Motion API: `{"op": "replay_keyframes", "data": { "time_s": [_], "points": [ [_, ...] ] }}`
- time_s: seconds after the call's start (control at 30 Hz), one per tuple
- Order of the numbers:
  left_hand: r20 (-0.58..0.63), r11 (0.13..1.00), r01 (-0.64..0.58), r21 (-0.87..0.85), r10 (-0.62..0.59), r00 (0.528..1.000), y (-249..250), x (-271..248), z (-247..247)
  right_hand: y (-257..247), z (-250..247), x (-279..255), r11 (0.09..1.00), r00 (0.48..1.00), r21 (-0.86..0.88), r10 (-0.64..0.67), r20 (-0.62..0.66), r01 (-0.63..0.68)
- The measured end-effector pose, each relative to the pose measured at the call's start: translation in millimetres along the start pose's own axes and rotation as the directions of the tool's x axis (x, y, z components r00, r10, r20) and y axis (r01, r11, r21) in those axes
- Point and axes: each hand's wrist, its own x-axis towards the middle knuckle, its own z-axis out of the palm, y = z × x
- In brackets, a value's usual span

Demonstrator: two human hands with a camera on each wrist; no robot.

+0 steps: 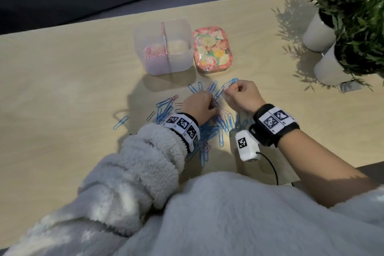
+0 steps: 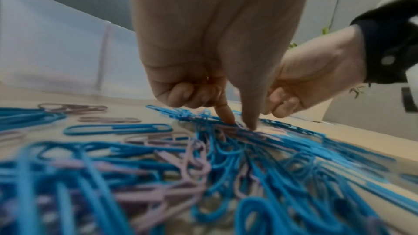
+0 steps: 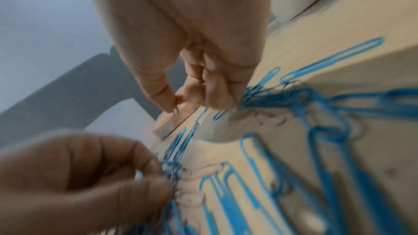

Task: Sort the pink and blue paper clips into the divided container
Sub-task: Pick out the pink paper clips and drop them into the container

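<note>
A clear divided container (image 1: 180, 27) stands at the back of the table, with pink paper clips (image 1: 154, 52) in its left compartment; the right one looks bare. A mixed pile of blue paper clips (image 1: 225, 123) and pink ones (image 2: 196, 160) lies in front of it. My left hand (image 2: 241, 124) reaches down into the pile, thumb and forefinger pinching a pink clip, the other fingers curled. My right hand (image 3: 177, 104) hovers just right of it, fist curled, thumb and forefinger pinching something thin that looks like a pink clip. Both hands (image 1: 211, 104) (image 1: 230, 90) sit over the pile's far side.
A floral lid (image 1: 212, 49) lies right of the container. Two white pots with a leafy plant (image 1: 320, 33) stand at the back right. A stray blue clip (image 1: 120, 122) lies left of the pile. The table's far edge runs behind the container.
</note>
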Motion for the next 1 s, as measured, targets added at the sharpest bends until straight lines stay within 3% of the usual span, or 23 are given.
{"op": "replay_keyframes", "data": {
  "time_s": [0.13,0.23,0.33,0.4,0.47,0.57,0.6,0.67,0.7,0.77,0.83,0.87,1.0],
  "points": [
    [-0.016,0.997,0.000,-0.075,-0.002,1.000,-2.6,4.3,-0.6,4.8,-19.1,-11.0,0.946,0.996,0.311,0.073,0.053,-0.086],
    [-0.031,0.930,0.079,-0.359,-0.096,0.995,-11.6,4.4,-12.7,9.5,-19.7,-18.7,0.954,0.991,0.274,0.096,0.094,-0.119],
    [0.056,0.725,0.165,-0.669,-0.173,0.983,-25.2,3.0,-25.5,14.9,-9.9,-22.7,1.000,0.994,-0.021,-0.007,0.109,0.009],
    [0.138,0.599,0.222,-0.769,-0.184,0.973,-31.8,1.0,-30.8,15.9,-2.2,-23.2,0.937,0.980,-0.310,-0.117,0.161,0.162],
    [0.202,0.540,0.288,-0.791,-0.215,0.956,-35.1,0.9,-33.8,14.1,4.2,-24.5,0.849,0.971,-0.482,-0.140,0.194,0.219],
    [0.269,0.491,0.366,-0.790,-0.259,0.928,-33.4,2.5,-32.3,12.0,11.0,-27.8,0.796,0.960,-0.547,-0.155,0.231,0.260],
    [0.263,0.536,0.358,-0.765,-0.247,0.933,-30.7,2.9,-31.3,11.7,13.2,-29.6,0.775,0.956,-0.569,-0.157,0.248,0.275],
    [0.181,0.741,0.260,-0.620,-0.187,0.965,-26.1,4.6,-27.1,12.4,15.6,-31.5,0.744,0.946,-0.594,-0.171,0.274,0.307],
    [0.128,0.836,0.190,-0.514,-0.144,0.981,-24.5,6.1,-24.7,13.2,14.7,-30.4,0.755,0.944,-0.576,-0.183,0.274,0.314],
    [0.069,0.947,0.100,-0.305,-0.083,0.994,-22.3,7.2,-23.6,14.1,8.2,-24.4,0.858,0.951,-0.435,-0.174,0.254,0.273],
    [0.069,0.988,0.045,-0.145,-0.035,0.997,-23.2,8.4,-22.5,13.0,-1.2,-18.0,0.983,0.968,-0.132,-0.094,0.234,0.127],
    [0.077,0.993,0.037,-0.111,-0.028,0.997,-24.5,9.1,-22.8,11.7,-4.8,-15.1,0.999,0.974,0.016,-0.041,0.224,0.038],
    [0.081,0.975,0.067,-0.214,-0.051,0.995,-29.3,9.1,-27.0,-1.8,-10.9,-7.2,0.903,0.971,0.376,0.142,0.194,-0.207]
  ]
}}
